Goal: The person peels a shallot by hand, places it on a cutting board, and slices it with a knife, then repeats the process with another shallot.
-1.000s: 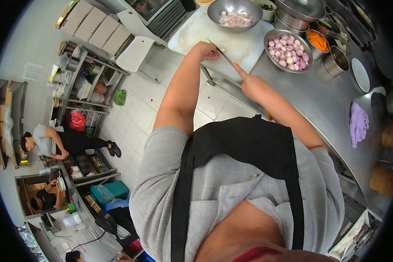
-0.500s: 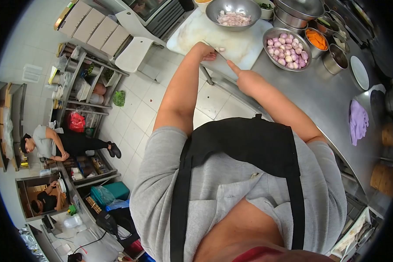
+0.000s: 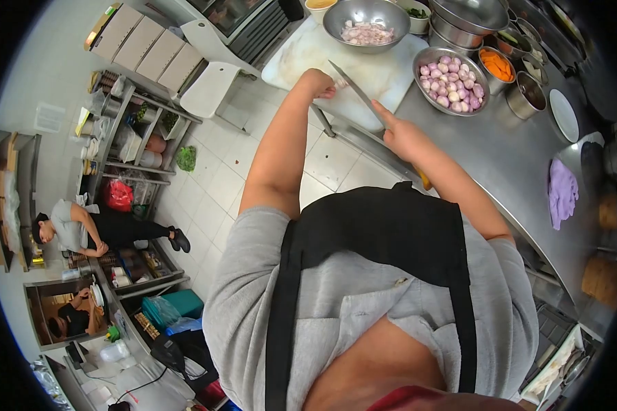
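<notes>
My right hand (image 3: 399, 137) grips a knife (image 3: 355, 88) with its index finger laid along the blade. Part of the yellow handle shows below that wrist. The blade slants up and left over a white cutting board (image 3: 384, 72), its tip apart from the board's bowl. At the board's near left edge, my left hand (image 3: 317, 83) is closed, fingers curled around a small pale shallot (image 3: 340, 83) that is mostly hidden. A steel bowl (image 3: 332, 31) of chopped shallots (image 3: 367, 33) stands at the board's far end. Peeled shallots (image 3: 451, 83) fill another steel bowl (image 3: 418, 68) to the right.
Orange carrot pieces (image 3: 495, 65) sit in a steel container beside an empty-looking steel pot (image 3: 526, 96). A white plate (image 3: 563, 115) and purple gloves (image 3: 563, 193) lie on the steel counter (image 3: 487, 151). A co-worker (image 3: 82, 226) stands by the shelves at left.
The knife has lifted and swung clear of my left hand, showing more blade and its yellow handle. My right hand has shifted slightly right and down. The pale pieces beside the blade have moved toward my left fingers.
</notes>
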`<state>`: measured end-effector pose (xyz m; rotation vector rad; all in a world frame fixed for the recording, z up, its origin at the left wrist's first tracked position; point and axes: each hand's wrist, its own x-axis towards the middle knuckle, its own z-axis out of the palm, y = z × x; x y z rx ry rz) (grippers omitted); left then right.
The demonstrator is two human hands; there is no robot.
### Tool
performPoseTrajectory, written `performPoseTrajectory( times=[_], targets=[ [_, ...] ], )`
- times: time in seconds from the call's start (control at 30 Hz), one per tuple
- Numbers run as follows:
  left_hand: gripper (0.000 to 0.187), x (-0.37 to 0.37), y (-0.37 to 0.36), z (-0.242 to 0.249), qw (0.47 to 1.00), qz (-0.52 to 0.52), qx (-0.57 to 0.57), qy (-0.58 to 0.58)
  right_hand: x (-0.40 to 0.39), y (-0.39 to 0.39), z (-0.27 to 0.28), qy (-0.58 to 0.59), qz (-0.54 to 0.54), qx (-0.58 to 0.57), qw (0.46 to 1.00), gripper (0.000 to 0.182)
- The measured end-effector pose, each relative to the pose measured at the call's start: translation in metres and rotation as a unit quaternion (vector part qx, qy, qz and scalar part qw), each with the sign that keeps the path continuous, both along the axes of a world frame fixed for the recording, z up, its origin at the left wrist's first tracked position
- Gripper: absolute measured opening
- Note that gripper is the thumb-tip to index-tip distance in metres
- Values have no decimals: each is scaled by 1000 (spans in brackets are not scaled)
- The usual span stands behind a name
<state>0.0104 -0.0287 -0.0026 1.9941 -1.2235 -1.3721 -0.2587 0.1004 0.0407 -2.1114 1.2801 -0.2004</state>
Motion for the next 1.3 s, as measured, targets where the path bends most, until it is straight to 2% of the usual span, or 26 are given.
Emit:
performPoseTrajectory(
  times=[0.03,0.07,0.1,0.17,0.2,0.23,0.27,0.57,0.7,0.77,0.9,0.97,1.07,1.3],
  targets=[
    [16,21,-25,-30,946,-260,-77,-175,-2,0,2,7,8,9,1000,74],
    [16,34,-39,-50,792,-491,-147,-332,-3,0,5,15,16,18,1000,74],
    [16,36,-38,-55,791,-492,-148,-333,-3,1,8,14,14,17,1000,74],
    [17,40,-37,-63,848,-440,-203,-214,-2,2,13,41,25,40,998,72],
    [17,26,-21,-44,849,-439,-203,-214,-2,2,14,41,25,39,998,72],
    [18,-3,8,-6,970,-202,-121,-67,-2,3,14,36,23,47,998,71],
    [18,-21,24,16,994,56,-28,87,-2,4,15,32,21,54,998,71],
    [13,-16,12,-3,993,65,-19,99,-1,5,20,-17,4,106,994,70],
    [10,-21,9,1,995,61,-9,85,-1,1,4,-59,8,81,995,72],
    [9,-18,2,-2,998,8,27,57,-1,2,12,-98,-14,161,982,73],
    [8,-21,4,3,997,27,27,69,3,0,16,-93,-9,160,983,73],
    [8,-23,7,8,997,28,24,64,8,-1,20,-43,-2,135,990,74],
    [6,-22,10,9,996,49,10,71,15,-14,0,-44,1,125,991,74],
    [7,-21,7,11,997,36,16,61,-8,2,34,5,20,143,990,72]
  ],
)
